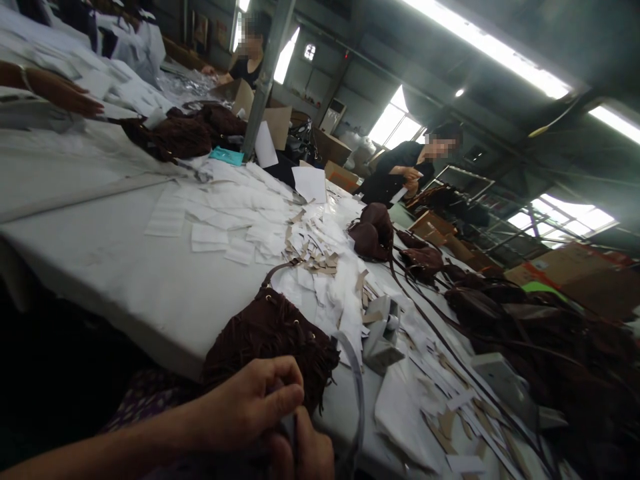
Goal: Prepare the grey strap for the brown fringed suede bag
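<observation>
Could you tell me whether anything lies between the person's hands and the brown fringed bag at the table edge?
Nothing visible does: the left hand rests against the brown fringed bag, the right hand just beneath it.

left hand (250,400) grips fringed brown bag (270,337) | right hand (305,453) apparently pinching strap | table (115,260) paper-strewn

The left hand (250,403) comes in from the lower left on a bare forearm, fingers curled, thumb pressed forward in a pinch. The right hand (305,453) lies just below it at the bottom edge, mostly hidden, touching the left.
</observation>
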`<state>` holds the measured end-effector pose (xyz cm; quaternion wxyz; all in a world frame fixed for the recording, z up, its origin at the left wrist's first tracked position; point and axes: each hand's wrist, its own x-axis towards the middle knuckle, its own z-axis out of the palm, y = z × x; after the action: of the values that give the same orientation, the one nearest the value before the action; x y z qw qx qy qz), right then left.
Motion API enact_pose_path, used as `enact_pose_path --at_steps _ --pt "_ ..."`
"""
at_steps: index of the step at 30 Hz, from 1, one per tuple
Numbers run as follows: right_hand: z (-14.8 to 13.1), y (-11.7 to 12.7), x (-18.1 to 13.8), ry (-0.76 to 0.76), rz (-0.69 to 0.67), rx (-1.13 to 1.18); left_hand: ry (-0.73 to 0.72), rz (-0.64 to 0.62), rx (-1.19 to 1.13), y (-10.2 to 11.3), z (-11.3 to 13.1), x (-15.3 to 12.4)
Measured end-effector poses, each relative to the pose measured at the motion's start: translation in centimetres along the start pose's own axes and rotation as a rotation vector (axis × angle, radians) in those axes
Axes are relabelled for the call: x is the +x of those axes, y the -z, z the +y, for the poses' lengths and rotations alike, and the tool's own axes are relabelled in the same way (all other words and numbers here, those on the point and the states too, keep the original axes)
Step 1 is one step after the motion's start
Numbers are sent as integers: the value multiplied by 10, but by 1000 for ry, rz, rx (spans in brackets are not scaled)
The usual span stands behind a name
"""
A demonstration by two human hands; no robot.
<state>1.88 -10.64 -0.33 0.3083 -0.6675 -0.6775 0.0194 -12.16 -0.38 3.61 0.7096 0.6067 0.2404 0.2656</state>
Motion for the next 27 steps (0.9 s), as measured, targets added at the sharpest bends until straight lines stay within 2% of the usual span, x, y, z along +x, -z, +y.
enact_pose_path --at_steps 3,5,8,12,14,19,21,23,27 --pt "2 1 -2 -56 46 -13 35 200 -211 -12 -5 3" --pt "3 0 -3 -96 64 -27 75 280 -339 -20 -13 5" --pt "5 -4 -2 -106 30 -2 75 250 -337 -23 -20 3" --pt "8 -6 3 -6 -54 77 18 87 130 -11 -12 -3" --pt "7 -5 5 5 -42 80 28 82 150 -10 -6 -2" --pt "1 -4 3 -118 77 7 98 292 -510 -27 -4 6" --pt "0 -6 0 -129 70 -30 118 375 -638 -32 -6 8" --pt "1 -8 -3 -116 49 -91 89 359 -554 -28 -5 7" --pt "5 -8 -4 24 -13 -91 29 49 100 -9 8 -3"
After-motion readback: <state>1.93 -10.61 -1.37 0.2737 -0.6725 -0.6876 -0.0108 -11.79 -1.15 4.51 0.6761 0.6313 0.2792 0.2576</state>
